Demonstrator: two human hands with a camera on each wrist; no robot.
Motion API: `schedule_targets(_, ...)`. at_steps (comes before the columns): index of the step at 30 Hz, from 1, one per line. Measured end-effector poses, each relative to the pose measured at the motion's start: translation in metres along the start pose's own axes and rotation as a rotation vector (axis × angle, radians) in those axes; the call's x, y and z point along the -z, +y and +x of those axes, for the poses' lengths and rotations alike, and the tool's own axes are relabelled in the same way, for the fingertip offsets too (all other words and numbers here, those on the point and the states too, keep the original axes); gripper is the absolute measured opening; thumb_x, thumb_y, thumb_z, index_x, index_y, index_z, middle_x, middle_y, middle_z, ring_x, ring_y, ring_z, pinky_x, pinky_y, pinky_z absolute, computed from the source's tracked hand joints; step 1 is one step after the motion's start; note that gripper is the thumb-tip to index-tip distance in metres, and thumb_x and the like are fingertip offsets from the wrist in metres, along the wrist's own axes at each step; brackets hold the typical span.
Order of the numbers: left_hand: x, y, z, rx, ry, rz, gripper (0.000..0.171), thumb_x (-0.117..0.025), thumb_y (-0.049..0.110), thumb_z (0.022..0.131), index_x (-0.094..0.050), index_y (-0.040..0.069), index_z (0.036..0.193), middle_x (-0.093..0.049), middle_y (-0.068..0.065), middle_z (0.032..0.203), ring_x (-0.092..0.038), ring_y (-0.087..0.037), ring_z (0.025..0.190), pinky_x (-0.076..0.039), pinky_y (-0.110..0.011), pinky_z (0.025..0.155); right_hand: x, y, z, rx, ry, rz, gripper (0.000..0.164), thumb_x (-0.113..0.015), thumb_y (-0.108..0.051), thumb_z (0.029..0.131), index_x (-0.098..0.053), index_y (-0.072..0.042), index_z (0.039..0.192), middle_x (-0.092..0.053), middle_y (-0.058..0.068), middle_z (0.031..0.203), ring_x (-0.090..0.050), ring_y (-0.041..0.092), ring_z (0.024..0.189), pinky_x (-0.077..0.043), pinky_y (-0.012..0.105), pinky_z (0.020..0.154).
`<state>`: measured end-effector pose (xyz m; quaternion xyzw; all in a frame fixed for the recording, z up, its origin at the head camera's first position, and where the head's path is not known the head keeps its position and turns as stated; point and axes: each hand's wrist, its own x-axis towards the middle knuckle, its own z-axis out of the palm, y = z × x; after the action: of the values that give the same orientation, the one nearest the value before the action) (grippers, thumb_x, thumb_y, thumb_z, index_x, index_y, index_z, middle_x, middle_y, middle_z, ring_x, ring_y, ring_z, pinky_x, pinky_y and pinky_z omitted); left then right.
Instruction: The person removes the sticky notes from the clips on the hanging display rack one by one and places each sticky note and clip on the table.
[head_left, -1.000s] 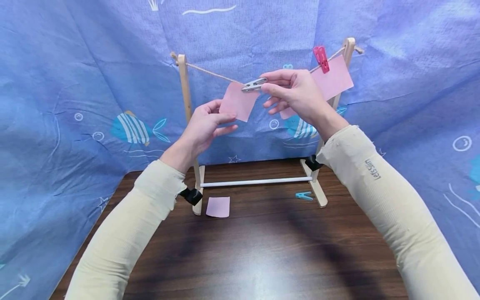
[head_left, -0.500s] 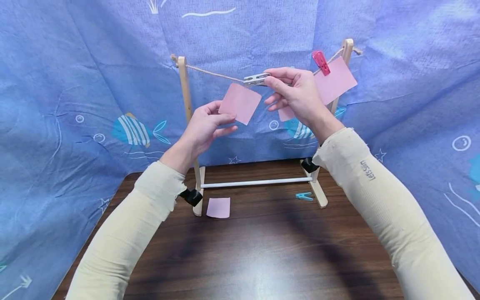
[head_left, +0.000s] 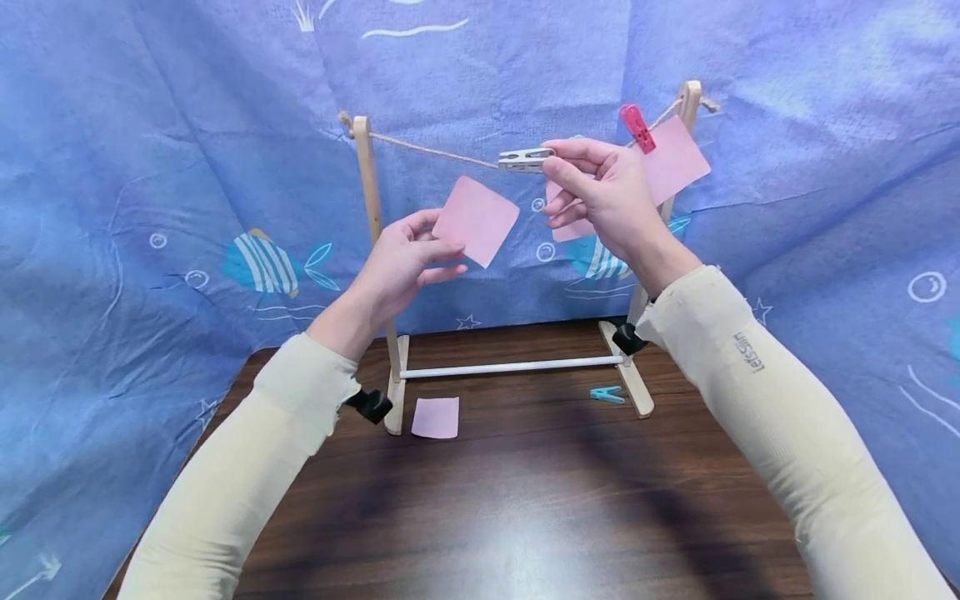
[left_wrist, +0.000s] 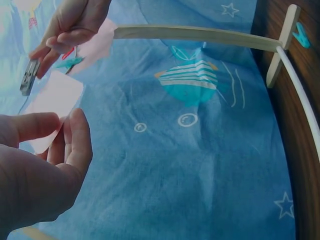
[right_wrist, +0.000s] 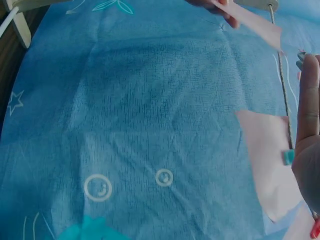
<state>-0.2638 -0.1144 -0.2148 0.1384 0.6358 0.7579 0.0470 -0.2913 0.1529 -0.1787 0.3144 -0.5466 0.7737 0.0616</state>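
Observation:
My left hand (head_left: 397, 258) pinches a pink paper square (head_left: 480, 221) by its lower left edge, below the rope line (head_left: 435, 151). In my right hand (head_left: 603, 183), thumb and fingers pinch a pale grey clothespin (head_left: 522, 159) whose tip overlaps the rope in the head view; whether it grips the rope I cannot tell. Paper and clothespin are apart. Right of them, a pink paper (head_left: 675, 162) hangs from the rope under a red clothespin (head_left: 637, 128). Another pink paper (right_wrist: 270, 160) hangs by a teal clothespin (right_wrist: 289, 156), mostly behind my right hand in the head view.
A wooden stand (head_left: 370, 175) with a white crossbar (head_left: 517, 367) holds the rope. On the dark table (head_left: 510, 483) lie a pinkish paper square (head_left: 436, 417) near the left foot and a blue clothespin (head_left: 607, 394) near the right. A blue cloth (head_left: 480, 292) hangs behind.
The clothespin, earlier over the paper's top edge, has come away and moved right with my right hand. My left hand has lowered the paper slightly from the rope.

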Motion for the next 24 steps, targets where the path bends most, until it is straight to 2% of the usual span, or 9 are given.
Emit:
schedule_targets(5,0.012,-0.004,-0.016,0.010,-0.033,0.054,0.041,-0.066,-0.005,0.095,-0.057,0.002,0.135,-0.070,-0.012,0.103,-0.069,-0.022,0.090,-0.062,-0.035,0.078,0.009,-0.003,-0.013,-0.027,-0.029,-0.044,0.027,-0.071,0.004,0.092,-0.070,0.004,0.119,-0.073,0.022,0.103,-0.070,0.024,0.057,-0.060,0.034,0.051)
schedule_targets(9,0.019,-0.006,-0.026,0.025,-0.049,0.092,0.043,-0.068,-0.003,0.095,-0.056,0.003,0.135,-0.071,-0.010,0.099,-0.069,-0.021,0.088,-0.062,-0.034,0.078,0.016,-0.002,-0.025,-0.049,-0.058,-0.075,0.029,-0.071,0.006,0.092,-0.070,0.003,0.120,-0.073,0.020,0.106,-0.069,0.023,0.056,-0.059,0.033,0.050)
schedule_targets(15,0.027,-0.006,-0.038,0.054,-0.060,0.155,0.046,-0.069,0.000,0.095,-0.054,0.004,0.138,-0.070,-0.009,0.101,-0.068,-0.021,0.091,-0.062,-0.034,0.078,0.026,-0.003,-0.040,-0.048,-0.138,-0.033,0.030,-0.064,0.011,0.094,-0.067,0.003,0.122,-0.072,0.016,0.112,-0.069,0.027,0.058,-0.060,0.035,0.051)
schedule_targets(18,0.032,-0.007,-0.043,0.064,-0.057,0.187,0.046,-0.071,0.003,0.094,-0.055,0.004,0.138,-0.071,-0.009,0.104,-0.068,-0.024,0.093,-0.062,-0.032,0.078,0.029,-0.003,-0.047,-0.051,-0.148,-0.069,0.031,-0.061,0.012,0.095,-0.067,0.000,0.122,-0.072,0.015,0.113,-0.070,0.027,0.059,-0.059,0.034,0.050)
schedule_targets(24,0.039,-0.011,-0.052,0.085,-0.063,0.224,0.047,-0.073,0.006,0.094,-0.055,0.004,0.137,-0.069,-0.010,0.105,-0.069,-0.021,0.090,-0.061,-0.031,0.075,0.037,0.000,-0.060,-0.080,-0.158,-0.151,0.034,-0.058,0.014,0.095,-0.066,-0.002,0.124,-0.070,0.014,0.112,-0.070,0.025,0.060,-0.060,0.035,0.052)
